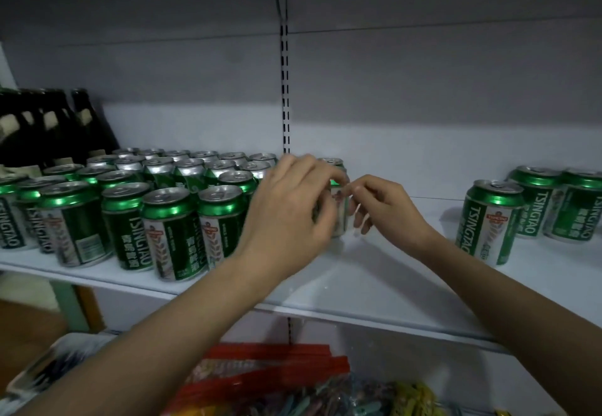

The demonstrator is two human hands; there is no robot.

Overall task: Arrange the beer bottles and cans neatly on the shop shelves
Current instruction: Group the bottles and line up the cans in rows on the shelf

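both the left hand and right hand curl their fingers round one green can standing between them on the white shelf.

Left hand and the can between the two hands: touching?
Touching. The head view shows the left hand with fingers curled over the top and side of the can, which stands on the shelf.

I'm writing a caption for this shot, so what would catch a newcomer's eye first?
Probably the two hands meeting mid-shelf: the left hand and right hand both grip one green beer can. Next, the packed block of green cans on the white shelf to the left, with dark bottles behind. A smaller cluster of cans stands at the far right.
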